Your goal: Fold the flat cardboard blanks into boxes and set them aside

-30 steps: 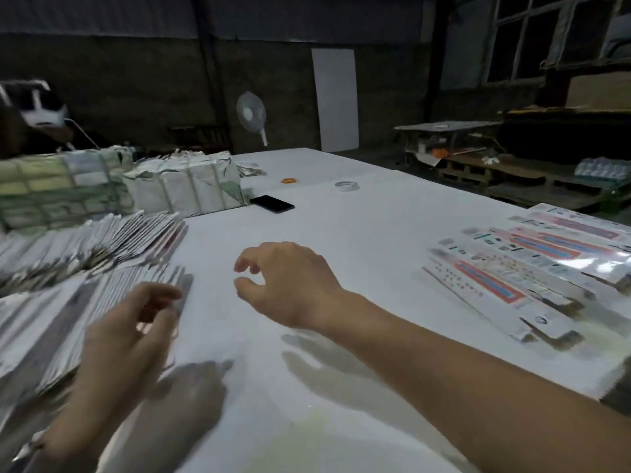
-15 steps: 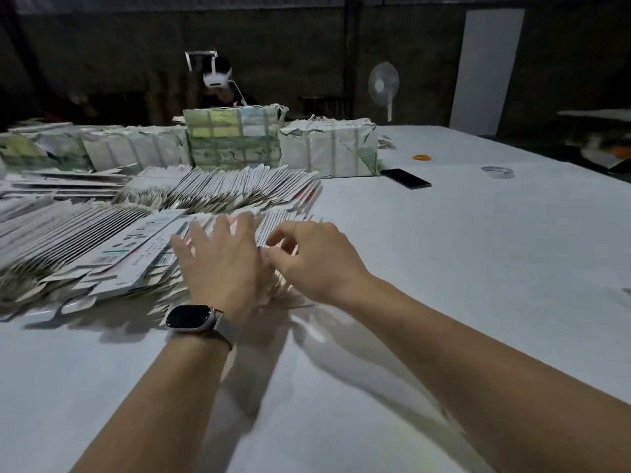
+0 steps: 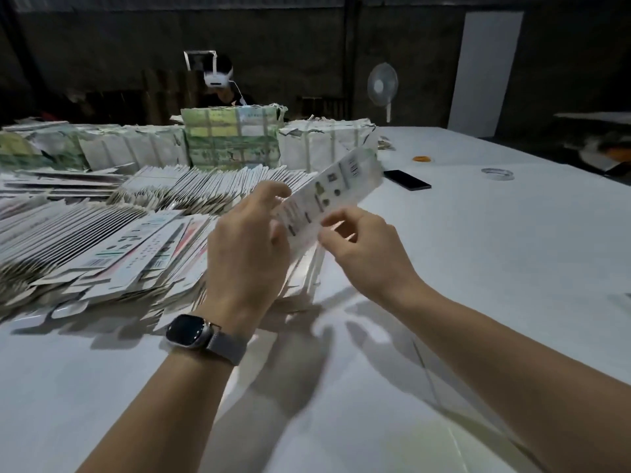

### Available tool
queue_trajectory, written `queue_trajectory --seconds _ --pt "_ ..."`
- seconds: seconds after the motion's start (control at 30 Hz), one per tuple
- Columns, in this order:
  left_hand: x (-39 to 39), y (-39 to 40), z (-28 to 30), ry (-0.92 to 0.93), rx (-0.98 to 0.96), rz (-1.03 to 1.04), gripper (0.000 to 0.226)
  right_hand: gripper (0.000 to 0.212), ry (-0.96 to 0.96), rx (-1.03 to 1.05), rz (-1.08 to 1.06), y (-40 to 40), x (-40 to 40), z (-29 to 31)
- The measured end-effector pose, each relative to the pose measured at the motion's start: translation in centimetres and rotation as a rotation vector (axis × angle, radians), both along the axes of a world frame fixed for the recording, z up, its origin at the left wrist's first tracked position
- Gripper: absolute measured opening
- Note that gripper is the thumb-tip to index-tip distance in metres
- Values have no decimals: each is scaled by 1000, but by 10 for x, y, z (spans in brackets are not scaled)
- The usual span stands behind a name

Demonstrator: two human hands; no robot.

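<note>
Both hands hold one long, narrow, white printed cardboard blank in the air above the white bench. The blank slants from the hands up and to the right, towards the far end of the bench. Its print is blurred and cannot be read.

The left hand, with a dark square-faced wristwatch on a grey band at the wrist, grips the blank's near left part; its fingers curl over the upper edge, and the thumb is hidden behind the palm. The right hand pinches the lower edge between thumb and forefinger; its remaining fingers are curled and partly hidden.

A large fanned pile of flat white blanks lies on the bench to the left, just beside and partly behind the left hand. Its left end is cut off by the frame edge. Beyond it stands a row of strapped, paper-wrapped bundles.

A flat black phone, a small orange ring and a pale tape ring lie well apart on the far right of the bench. A white pedestal fan stands at the dark rear wall. A person wearing a white headset sits behind the bundles, mostly hidden.
</note>
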State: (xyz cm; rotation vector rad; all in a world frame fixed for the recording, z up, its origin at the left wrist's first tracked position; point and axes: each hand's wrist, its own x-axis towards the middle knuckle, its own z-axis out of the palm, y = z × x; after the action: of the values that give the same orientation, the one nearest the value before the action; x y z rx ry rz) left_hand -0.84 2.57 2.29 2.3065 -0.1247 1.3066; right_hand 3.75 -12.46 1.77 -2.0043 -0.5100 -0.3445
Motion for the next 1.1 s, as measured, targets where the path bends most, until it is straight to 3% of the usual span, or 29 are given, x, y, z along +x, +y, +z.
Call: queue_trajectory --seconds 0.07,0.17,0.23,0.3,0.4,0.5,0.57,0.63,0.73,0.97,1.1 --pt "-1 -12 1 69 -302 -248 33 14 107 215 -34 -17 0 0" --pt "-4 -34 -6 337 -802 -561 41 30 299 412 -109 -40 -4 0" --pt "-5 -43 -17 538 -881 -699 58 30 411 513 -66 -50 -11 -6" --pt "-6 -51 -25 740 -795 -814 68 22 469 560 35 -55 -18 -16" --pt "-9 -67 -34 806 -767 -925 55 21 440 501 115 -57 -23 -28" --pt "-10 -69 -34 787 -1051 -891 33 21 425 461 182 -56 -25 -35" --pt "-7 -65 -33 851 -1285 -906 53 24 450 427 239 -54 -29 -39" --pt "-6 -62 -33 891 -1412 -943 60 31 438 394 241 -52 -30 -44" --pt "-5 -64 -33 903 -1470 -1019 66 50 392 373 223 -52 -29 -45" --pt "-7 -67 -34 820 -1347 -954 65 31 345 411 257 -56 -32 -39" --pt "-9 -72 -36 806 -1343 -940 76 35 363 454 325 -56 -35 -38"
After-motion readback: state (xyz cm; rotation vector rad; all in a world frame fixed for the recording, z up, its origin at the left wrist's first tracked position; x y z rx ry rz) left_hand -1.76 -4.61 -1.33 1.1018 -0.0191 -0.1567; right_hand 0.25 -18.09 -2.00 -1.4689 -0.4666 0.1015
